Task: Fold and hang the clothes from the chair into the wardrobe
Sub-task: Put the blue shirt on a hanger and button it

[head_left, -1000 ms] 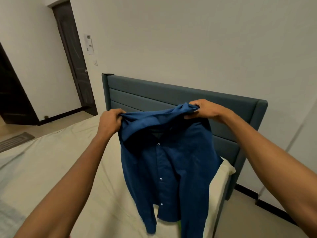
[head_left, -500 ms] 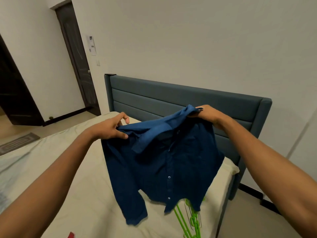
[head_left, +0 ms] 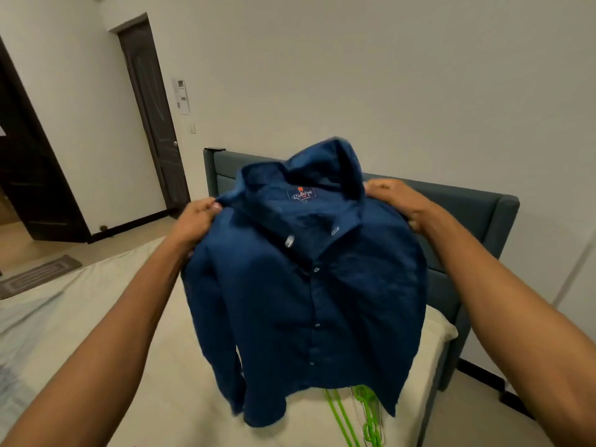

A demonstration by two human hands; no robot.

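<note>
Head view: left hand (head_left: pixel 196 221) and right hand (head_left: pixel 395 198) each clenched on a shoulder of the blue shirt (head_left: pixel 306 285). Both arms outstretched, shirt hanging buttons-forward over the bed (head_left: pixel 96 317) near green hangers (head_left: pixel 354 414).

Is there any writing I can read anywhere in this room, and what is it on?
Neck label inside the collar of the blue shirt: cursive brand that looks like "Rid...", the rest too blurred to read.
White wall panel beside the door: its print is too small to read.
No other text shows.

1 head view, close, facing down-forward over bed (head_left: pixel 96 317).
</note>
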